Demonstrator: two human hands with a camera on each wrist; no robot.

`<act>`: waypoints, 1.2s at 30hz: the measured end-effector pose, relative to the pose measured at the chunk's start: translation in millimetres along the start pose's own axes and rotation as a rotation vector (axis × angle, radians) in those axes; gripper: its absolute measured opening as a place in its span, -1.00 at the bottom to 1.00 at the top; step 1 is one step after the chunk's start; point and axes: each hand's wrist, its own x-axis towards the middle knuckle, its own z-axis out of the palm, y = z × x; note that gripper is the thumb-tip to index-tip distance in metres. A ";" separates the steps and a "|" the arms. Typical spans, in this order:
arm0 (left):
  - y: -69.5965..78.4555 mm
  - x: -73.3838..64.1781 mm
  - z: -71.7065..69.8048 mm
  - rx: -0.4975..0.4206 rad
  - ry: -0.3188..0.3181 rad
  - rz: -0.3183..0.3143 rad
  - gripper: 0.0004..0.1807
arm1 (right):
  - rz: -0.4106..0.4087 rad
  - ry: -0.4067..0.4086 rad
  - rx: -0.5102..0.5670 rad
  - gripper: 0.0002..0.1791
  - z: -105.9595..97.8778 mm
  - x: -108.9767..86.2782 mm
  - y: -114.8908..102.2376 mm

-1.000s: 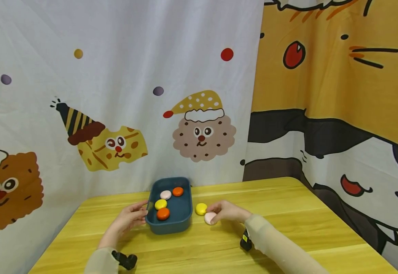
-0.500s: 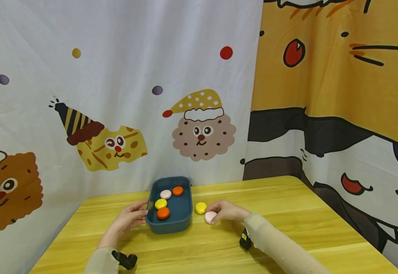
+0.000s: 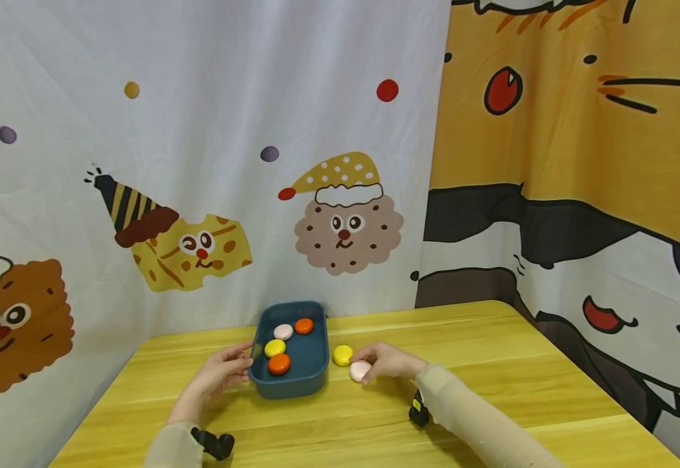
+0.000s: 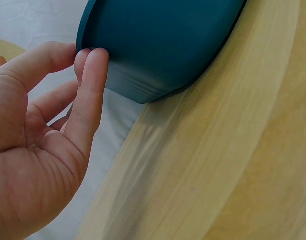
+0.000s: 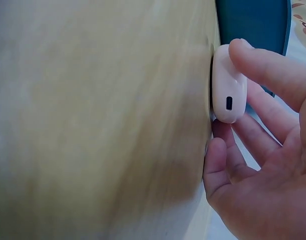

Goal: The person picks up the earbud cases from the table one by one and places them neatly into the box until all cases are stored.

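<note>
The left hand (image 3: 222,373), fingers spread, touched the bin (image 3: 291,389). The right hand (image 3: 388,361) pinched the pink disc (image 3: 359,372), best gripped evenly.

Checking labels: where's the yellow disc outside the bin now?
Head view: the yellow disc sits on the table just right of the blue bin, beside the pink disc in the right hand.
</note>
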 end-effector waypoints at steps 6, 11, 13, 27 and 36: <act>-0.2 -1.1 1.1 -0.005 -0.001 0.002 -0.35 | -0.003 0.004 -0.015 -0.51 0.3 0.9 0.3; -0.7 -1.2 1.8 -0.019 0.003 -0.004 -0.35 | 0.000 0.016 -0.037 -0.53 1.7 2.2 1.7; -0.5 -0.5 1.2 -0.022 0.005 -0.007 -0.35 | -0.002 0.021 -0.050 -0.53 2.1 2.6 2.0; -1.1 0.1 0.2 -0.009 -0.009 0.006 -0.33 | -0.016 0.039 -0.040 -0.52 -3.2 -0.7 1.3; -0.5 -1.0 -0.4 -0.012 -0.020 0.016 -0.33 | 0.013 0.077 -0.059 -0.54 -8.4 -1.0 -2.8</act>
